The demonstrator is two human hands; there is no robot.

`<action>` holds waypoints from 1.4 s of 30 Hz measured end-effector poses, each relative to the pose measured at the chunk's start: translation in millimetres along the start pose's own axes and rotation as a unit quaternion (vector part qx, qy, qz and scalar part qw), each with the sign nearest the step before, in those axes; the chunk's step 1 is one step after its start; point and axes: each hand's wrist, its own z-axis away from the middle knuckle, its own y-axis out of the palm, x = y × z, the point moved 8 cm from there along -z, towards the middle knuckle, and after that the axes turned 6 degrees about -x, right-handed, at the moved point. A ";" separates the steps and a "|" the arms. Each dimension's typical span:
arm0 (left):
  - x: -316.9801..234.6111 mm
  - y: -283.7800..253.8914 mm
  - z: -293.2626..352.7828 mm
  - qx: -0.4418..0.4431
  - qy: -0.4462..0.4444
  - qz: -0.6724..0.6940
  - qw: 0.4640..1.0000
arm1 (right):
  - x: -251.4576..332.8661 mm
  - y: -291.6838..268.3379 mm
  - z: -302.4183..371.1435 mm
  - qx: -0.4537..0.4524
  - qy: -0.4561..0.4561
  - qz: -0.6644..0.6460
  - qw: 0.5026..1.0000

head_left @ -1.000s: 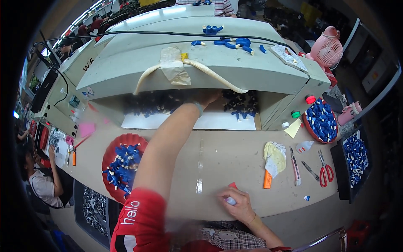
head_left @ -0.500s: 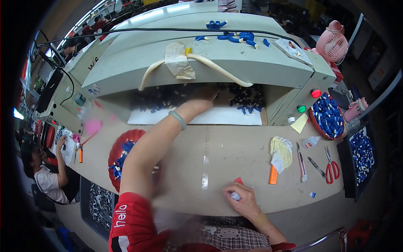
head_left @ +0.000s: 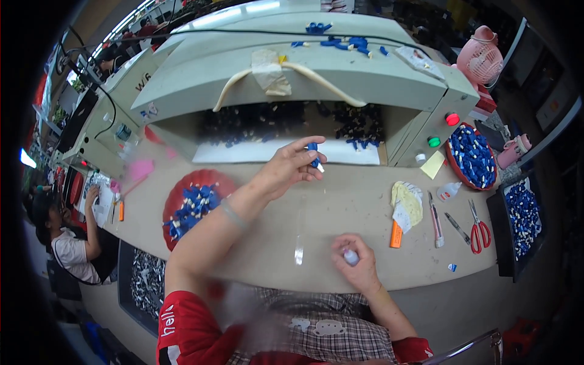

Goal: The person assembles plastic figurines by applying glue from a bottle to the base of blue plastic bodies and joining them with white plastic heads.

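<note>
My left hand (head_left: 285, 171) is in front of the machine's opening, its fingers pinching a small blue piece with a white tip (head_left: 314, 157). Low over the table's near side, my right hand (head_left: 364, 271) is curled round a small white squeeze bottle (head_left: 351, 258); motion smears it a little. Inside the box-like machine (head_left: 401, 91), many more blue pieces (head_left: 364, 125) lie in the shadow and along the front of a white sheet (head_left: 274, 153). A red scalloped bowl (head_left: 220, 177) of such pieces sits beside my left forearm.
At the right lie an orange-handled tool (head_left: 396, 235) under a yellow cloth (head_left: 406, 207), a cutter knife (head_left: 436, 225), red scissors (head_left: 480, 236) and another small bottle (head_left: 449, 191). Beyond them are a red basket (head_left: 472, 155) and a black bin (head_left: 517, 222). A co-worker (head_left: 76, 249) sits at the left.
My left hand has come out of the machine's opening toward me, bringing a blue piece. My right hand has risen slightly with the bottle. The view has shifted a little.
</note>
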 end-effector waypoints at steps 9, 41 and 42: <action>48.1 22.5 120.9 0.002 -0.010 0.201 0.980 | -3.9 -9.5 1.0 0.007 0.021 -0.239 0.971; 108.0 37.5 187.1 -0.010 -0.084 0.350 0.933 | 52.2 -12.2 21.3 -0.083 -0.047 -0.138 0.986; 109.0 36.3 187.4 -0.008 -0.074 0.349 0.934 | 55.3 -12.6 22.7 -0.081 -0.063 -0.139 0.985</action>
